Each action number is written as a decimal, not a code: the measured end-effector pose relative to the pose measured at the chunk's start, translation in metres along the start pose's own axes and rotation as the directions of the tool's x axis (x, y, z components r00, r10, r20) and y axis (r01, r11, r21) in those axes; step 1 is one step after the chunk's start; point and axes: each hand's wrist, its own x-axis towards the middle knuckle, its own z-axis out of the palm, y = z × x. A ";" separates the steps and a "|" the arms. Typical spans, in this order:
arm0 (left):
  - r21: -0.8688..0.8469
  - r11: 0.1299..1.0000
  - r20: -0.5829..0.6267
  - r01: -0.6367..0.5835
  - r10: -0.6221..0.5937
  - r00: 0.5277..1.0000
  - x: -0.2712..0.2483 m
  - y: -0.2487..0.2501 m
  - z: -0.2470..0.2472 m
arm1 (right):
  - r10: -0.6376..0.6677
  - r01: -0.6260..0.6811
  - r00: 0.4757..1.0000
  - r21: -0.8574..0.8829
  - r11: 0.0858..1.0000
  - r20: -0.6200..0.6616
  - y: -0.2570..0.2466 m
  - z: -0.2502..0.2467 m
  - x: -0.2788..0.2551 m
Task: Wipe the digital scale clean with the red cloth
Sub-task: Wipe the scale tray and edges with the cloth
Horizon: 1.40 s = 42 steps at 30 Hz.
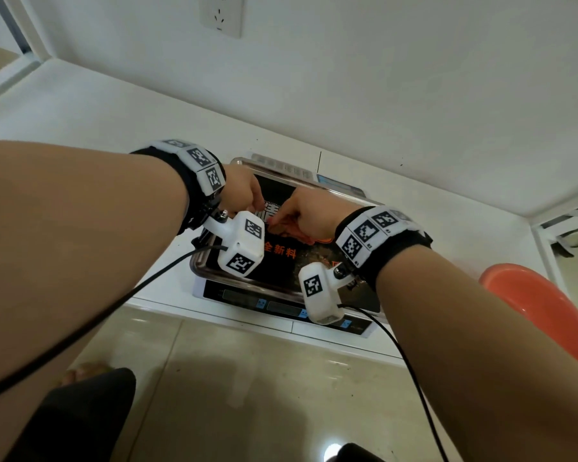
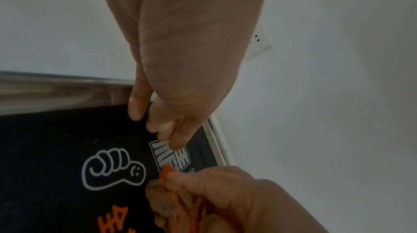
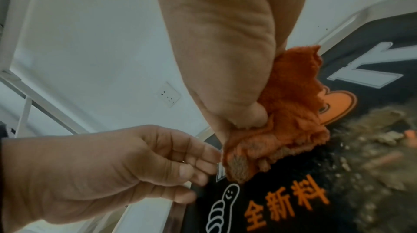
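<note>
The digital scale (image 1: 281,305) stands on a white counter, with a steel tray (image 1: 201,268) on top. A black printed sheet (image 1: 281,265) (image 2: 56,147) (image 3: 293,183) lies in the tray. My right hand (image 1: 281,221) (image 3: 246,121) grips the bunched red cloth (image 1: 286,231) (image 2: 171,199) (image 3: 291,105) and holds it against the sheet near its far left part. My left hand (image 1: 257,206) (image 2: 167,133) (image 3: 203,165) hovers just left of the cloth, fingers curled with the thumb on them, holding nothing I can see. Brownish crumbs (image 3: 372,147) are smeared over the sheet's right part.
A white wall with a socket (image 1: 221,15) rises close behind the scale. An orange plastic seat (image 1: 531,301) stands at the right, below counter height. Black cables hang from both wrist cameras over the counter's front edge. Tiled floor lies below.
</note>
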 end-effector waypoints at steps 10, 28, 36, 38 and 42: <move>0.025 1.000 0.009 0.009 -0.009 1.000 -0.003 0.006 0.001 | -0.039 0.033 0.995 -0.064 0.997 -0.087 0.004 0.009 -0.003; -0.104 0.994 0.076 0.027 -0.019 0.997 0.008 0.023 0.007 | 0.301 -0.253 0.945 0.295 0.921 -0.129 0.047 -0.015 -0.032; -0.112 0.993 0.087 0.024 -0.015 0.996 0.013 0.025 0.014 | 0.248 -0.245 0.969 0.213 0.946 0.015 0.030 -0.001 -0.034; -0.110 0.993 0.101 0.030 -0.019 0.995 0.011 0.025 0.013 | 0.251 -0.271 0.960 0.199 0.942 0.121 0.031 -0.006 -0.040; -0.099 0.995 0.098 0.022 -0.012 0.995 0.009 0.029 0.012 | 0.358 -0.349 0.934 0.240 0.906 0.005 0.044 -0.023 -0.051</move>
